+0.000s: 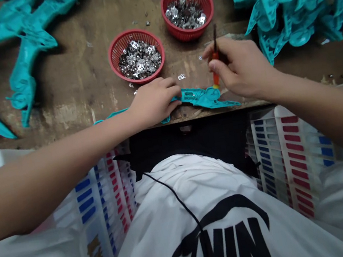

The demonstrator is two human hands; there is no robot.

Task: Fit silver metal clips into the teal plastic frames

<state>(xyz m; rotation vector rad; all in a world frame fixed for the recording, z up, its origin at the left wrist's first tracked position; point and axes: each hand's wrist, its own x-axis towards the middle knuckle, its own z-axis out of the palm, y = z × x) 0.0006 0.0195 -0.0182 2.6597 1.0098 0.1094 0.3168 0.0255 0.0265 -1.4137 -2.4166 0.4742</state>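
Note:
A long teal plastic part [199, 96] lies along the near edge of the wooden table. My left hand [154, 101] grips its middle, with fingers bent over it. In my right hand [239, 64] is a screwdriver with an orange handle [215, 74]. Its dark shaft points up and away, while the yellow butt of the handle is down at the part's rounded right section. Whether the butt touches the part I cannot tell. Small metal clips lie loose close by, one of them [181, 76] just beyond my left hand.
Two red baskets [114, 68] [167, 28] of small metal pieces stand beyond my hands. Teal parts are heaped at the right [294, 2] and spread at the left [24, 51]. White plastic crates [284, 150] flank my lap under the table edge. A black cord [178, 196] hangs over my shirt.

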